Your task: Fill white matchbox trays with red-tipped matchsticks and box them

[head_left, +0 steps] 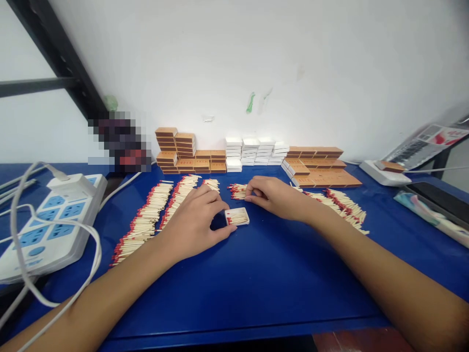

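Note:
My left hand point(198, 220) holds a small white matchbox tray point(242, 222) by its left end, thumb at the near side and fingers at the far side. Several red-tipped matches point(234, 220) lie inside the tray. Just beyond it, my right hand point(269, 195) is closed in a pinch at the right end of a small bunch of matches point(238, 191); its fingertips partly hide what they grip. Another little heap of matches point(211, 185) lies behind my left fingers.
Long rows of matches point(146, 215) lie on the left, and more matches point(346, 208) on the right. Brown matchboxes point(183, 164) and white trays point(256, 151) stand stacked along the wall. A white power strip point(78, 244) with loose cables is at left, a dark phone point(439, 200) at right.

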### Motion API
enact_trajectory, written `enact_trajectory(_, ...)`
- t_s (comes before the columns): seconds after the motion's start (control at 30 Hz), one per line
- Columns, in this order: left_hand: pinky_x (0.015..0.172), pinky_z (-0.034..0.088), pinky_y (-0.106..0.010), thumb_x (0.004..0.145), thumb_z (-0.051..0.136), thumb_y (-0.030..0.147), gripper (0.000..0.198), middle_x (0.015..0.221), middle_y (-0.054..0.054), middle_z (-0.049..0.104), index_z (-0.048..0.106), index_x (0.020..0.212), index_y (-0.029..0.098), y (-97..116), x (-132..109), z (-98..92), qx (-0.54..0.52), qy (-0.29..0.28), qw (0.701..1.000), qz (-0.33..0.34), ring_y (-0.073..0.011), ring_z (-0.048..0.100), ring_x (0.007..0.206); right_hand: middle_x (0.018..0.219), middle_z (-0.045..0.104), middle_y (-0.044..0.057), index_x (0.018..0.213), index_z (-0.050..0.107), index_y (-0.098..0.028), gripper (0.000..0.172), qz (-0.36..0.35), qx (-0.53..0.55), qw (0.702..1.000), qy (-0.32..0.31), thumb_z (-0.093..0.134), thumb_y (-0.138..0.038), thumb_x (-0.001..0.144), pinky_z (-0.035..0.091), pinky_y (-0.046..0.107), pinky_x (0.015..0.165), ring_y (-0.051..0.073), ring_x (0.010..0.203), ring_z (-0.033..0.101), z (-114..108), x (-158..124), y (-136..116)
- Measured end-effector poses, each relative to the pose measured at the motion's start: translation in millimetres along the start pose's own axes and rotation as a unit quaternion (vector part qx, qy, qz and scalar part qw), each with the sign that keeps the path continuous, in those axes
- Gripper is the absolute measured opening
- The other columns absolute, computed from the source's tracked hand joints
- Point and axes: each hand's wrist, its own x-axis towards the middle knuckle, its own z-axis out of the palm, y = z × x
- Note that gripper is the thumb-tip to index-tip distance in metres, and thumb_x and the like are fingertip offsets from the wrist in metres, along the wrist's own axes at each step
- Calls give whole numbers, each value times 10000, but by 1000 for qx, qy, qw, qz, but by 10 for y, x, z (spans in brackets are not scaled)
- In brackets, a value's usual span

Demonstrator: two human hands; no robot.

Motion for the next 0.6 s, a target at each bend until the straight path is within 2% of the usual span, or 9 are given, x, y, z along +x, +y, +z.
enact_trajectory(0.4,955,517,-461,920,766,429,263,995,-67,698,743,1033,193,-6,6,1,5,3,1000,4,-266,598,1027,852,605,22,966,672,-200,90,12,-16,1000,6,607,-258,989,356,286,694,159,718,499,29,-15,-52)
enact_trajectory(0.6,944,521,-459,929,754,433,257,984,-71,696,746,1014,191,-11,14,0,13,4,1000,8,-266,589,1008,836,612,28,932,671,-196,115,39,-12,999,-18,588,-237,1000,354,289,678,160,698,499,7,-9,-103)
